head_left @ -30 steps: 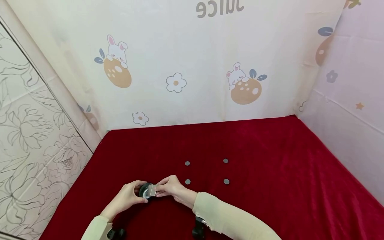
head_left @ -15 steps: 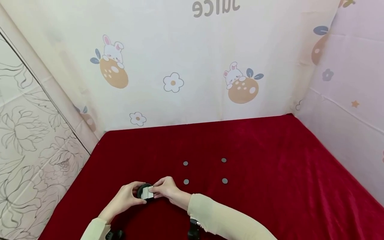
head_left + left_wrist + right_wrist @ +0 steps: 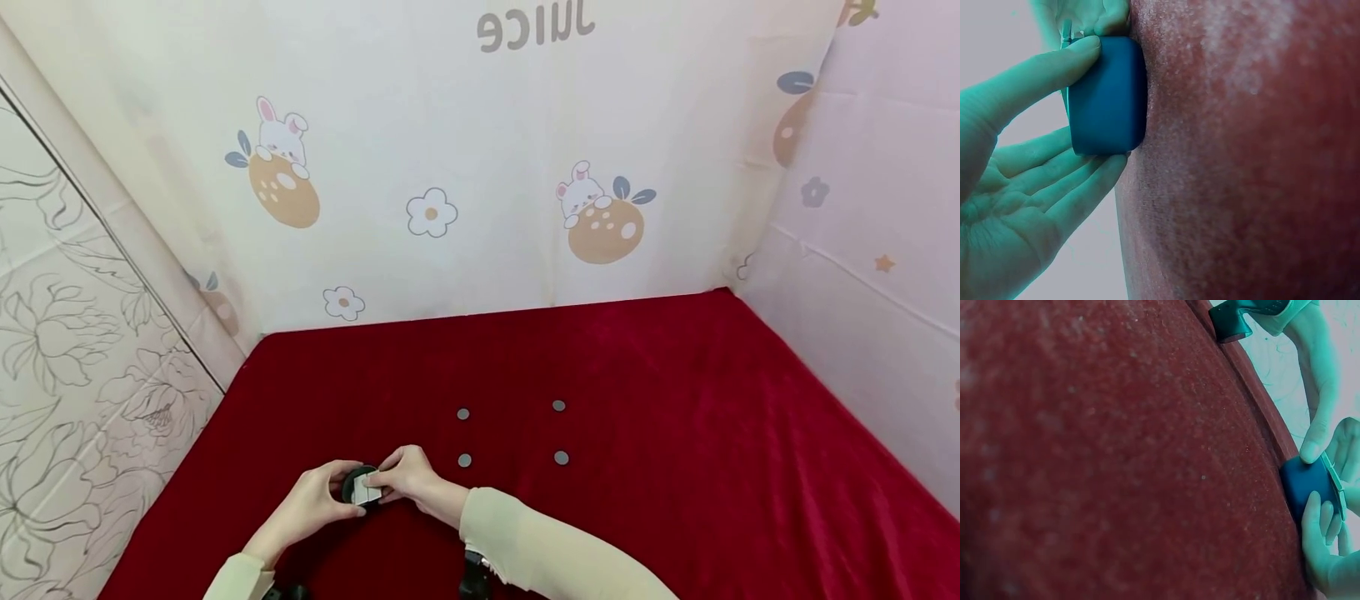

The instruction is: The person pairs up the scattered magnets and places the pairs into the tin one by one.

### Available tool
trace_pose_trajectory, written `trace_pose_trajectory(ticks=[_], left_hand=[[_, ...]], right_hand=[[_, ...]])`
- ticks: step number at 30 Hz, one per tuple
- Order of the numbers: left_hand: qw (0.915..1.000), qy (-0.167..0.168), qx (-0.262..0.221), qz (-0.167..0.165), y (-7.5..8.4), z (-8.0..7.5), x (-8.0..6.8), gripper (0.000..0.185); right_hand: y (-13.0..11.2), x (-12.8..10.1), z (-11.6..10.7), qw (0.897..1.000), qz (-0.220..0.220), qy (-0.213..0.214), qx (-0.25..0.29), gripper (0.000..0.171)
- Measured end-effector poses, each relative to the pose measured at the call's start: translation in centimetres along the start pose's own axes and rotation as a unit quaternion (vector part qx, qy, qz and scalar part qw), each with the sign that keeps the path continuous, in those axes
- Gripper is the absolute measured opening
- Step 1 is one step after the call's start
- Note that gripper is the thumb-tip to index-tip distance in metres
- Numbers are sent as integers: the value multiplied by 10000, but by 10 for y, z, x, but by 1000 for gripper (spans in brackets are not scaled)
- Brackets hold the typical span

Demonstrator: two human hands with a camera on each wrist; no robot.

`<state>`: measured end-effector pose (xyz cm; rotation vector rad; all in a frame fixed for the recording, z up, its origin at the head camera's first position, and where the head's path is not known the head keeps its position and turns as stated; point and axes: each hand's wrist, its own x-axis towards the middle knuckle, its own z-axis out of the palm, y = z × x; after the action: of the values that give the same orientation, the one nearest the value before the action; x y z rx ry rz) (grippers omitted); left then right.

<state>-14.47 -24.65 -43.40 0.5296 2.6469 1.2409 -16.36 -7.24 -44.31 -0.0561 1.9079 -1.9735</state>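
A small, round, dark container [image 3: 349,489] stands low over the red cloth, with a pale, square, two-part plate [image 3: 362,492] across its top. My left hand [image 3: 309,505] grips the container's side, thumb on the near side and fingers around the far side. In the left wrist view the container [image 3: 1110,97] shows a smooth wall with rounded edges, its base against the cloth. My right hand [image 3: 412,481] pinches the plate's right edge, thumb lying over it. The right wrist view shows both hands around the container [image 3: 1302,478]; the plate's thin edge [image 3: 1336,484] runs along its top.
Several flat grey discs, one of them a near disc [image 3: 465,460], lie spaced apart on the red cloth [image 3: 637,392] beyond my right hand. A patterned curtain [image 3: 495,167] rises behind the table, and a flower-print panel [image 3: 75,333] stands at the left.
The square plate has come down flatter over the container, and my right hand has shifted slightly left with it. My left hand keeps its grip. The discs lie as before; the head view has shifted slightly.
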Motion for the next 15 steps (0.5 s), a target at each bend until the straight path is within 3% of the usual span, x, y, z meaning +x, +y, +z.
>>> trace_pose_trajectory(ticks=[9,15], left_hand=[[9998,-87,-180,49,-2,0,-1,59],[9999,-29,-96,86,-2,1,-1,57]], right_hand=[[3,3,8,9992,-175,166,-306,19],[3,3,11,9954,-466,303,-782,17]])
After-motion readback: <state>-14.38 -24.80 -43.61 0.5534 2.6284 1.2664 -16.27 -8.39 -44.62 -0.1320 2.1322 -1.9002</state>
